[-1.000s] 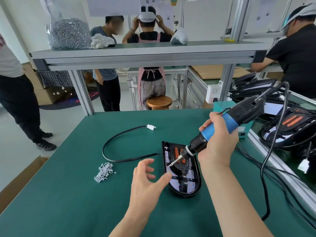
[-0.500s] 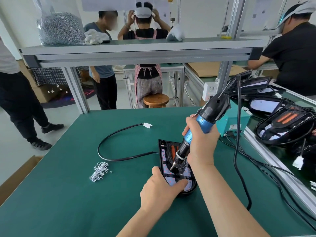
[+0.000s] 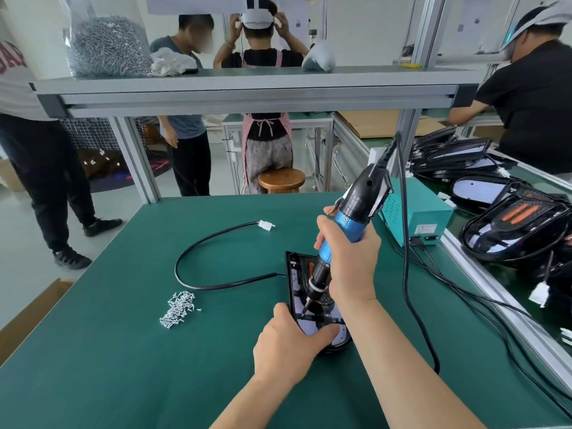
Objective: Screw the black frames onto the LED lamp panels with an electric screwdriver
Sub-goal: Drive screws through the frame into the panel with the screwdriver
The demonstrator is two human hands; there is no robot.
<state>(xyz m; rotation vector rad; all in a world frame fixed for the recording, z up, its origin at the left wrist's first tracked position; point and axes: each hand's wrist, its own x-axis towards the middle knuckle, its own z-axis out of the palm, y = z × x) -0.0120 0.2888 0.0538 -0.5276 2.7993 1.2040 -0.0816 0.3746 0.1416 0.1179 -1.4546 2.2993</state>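
A black-framed LED lamp panel (image 3: 296, 275) lies on the green mat in the middle, with a black cable (image 3: 198, 261) looping left to a white plug (image 3: 266, 225). My left hand (image 3: 288, 342) grips the panel's near left edge, thumb pressed on its face. My right hand (image 3: 346, 261) holds the blue and black electric screwdriver (image 3: 353, 212) nearly upright. Its bit tip touches the panel near the left edge, just above my left hand. A heap of small silver screws (image 3: 178, 309) lies to the left of the panel.
A teal power box (image 3: 414, 212) stands at the right, and the screwdriver's cord (image 3: 408, 289) trails down across the mat. More lamp panels (image 3: 510, 230) are stacked on the right-hand bench. A bag of screws (image 3: 105, 44) sits on the shelf above. Several people stand behind the bench.
My left hand came down from hovering open and took hold of the panel's near edge. My right hand tipped the screwdriver upright and set its bit on the panel's left side.
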